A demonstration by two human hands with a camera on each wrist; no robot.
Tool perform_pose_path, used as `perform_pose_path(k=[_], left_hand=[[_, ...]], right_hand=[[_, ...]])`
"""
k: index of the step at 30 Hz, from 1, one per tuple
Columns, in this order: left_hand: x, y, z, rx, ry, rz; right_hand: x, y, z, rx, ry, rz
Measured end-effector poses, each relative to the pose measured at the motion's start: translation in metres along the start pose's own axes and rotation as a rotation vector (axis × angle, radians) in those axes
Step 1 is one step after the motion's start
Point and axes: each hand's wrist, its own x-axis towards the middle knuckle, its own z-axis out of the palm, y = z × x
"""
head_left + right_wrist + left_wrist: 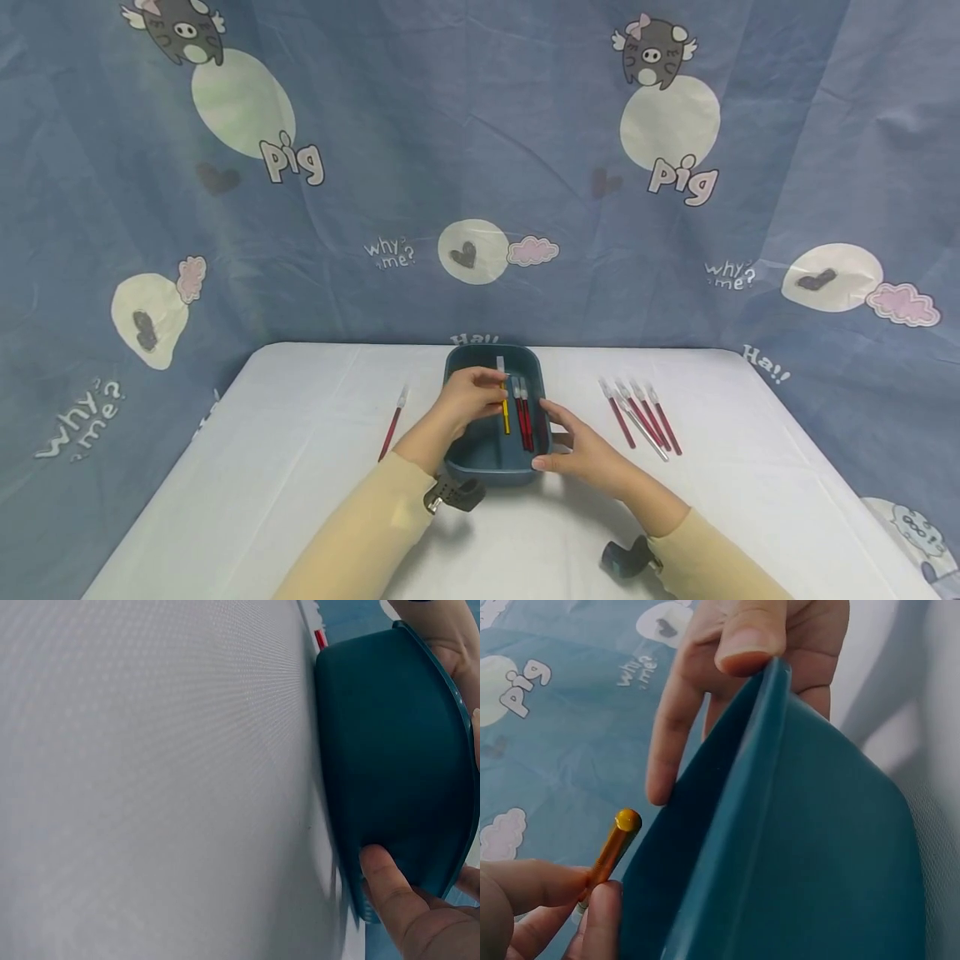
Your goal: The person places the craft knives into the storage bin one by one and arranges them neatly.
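My left hand point(468, 396) pinches a yellow craft knife point(506, 418) with a clear cap between thumb and fingers, over the inside of a dark teal plastic bin point(491, 477). The left wrist view shows the rounded gold end of its handle sticking up past the fingertips. Two red craft knives point(527, 425) lie side by side in the bin's right half, caps pointing away from me. At the bin's near right corner, my right hand point(581, 450) holds the wall, its thumb on the rim and the fingers spread along the side.
Right of the bin, several red craft knives point(662, 425) and a silver one point(651, 439) lie slanted on the white table point(225, 500). A single red craft knife point(390, 433) lies to the left, partly behind my forearm. Behind the table hangs a blue printed cloth point(480, 150).
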Motion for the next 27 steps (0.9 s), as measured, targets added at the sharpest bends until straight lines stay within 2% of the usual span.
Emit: perform_pose_path(k=[8,14,22,27], left_hand=[[0.009,-0.002,0.009,0.007,-0.015,-0.034],[0.017,-0.01,0.014,0.021,0.007,-0.072],[0.019,-0.016,0.019,0.123,0.018,-0.05],[0.022,-0.018,0.021,0.15,0.024,-0.064]], right_hand=[[0.0,-0.001,0.0,0.007,0.0,0.001],[0.0,-0.001,0.001,0.018,-0.005,0.01],[-0.001,-0.002,0.001,0.026,-0.007,0.019],[-0.001,-0.001,0.0,0.032,-0.013,0.017]])
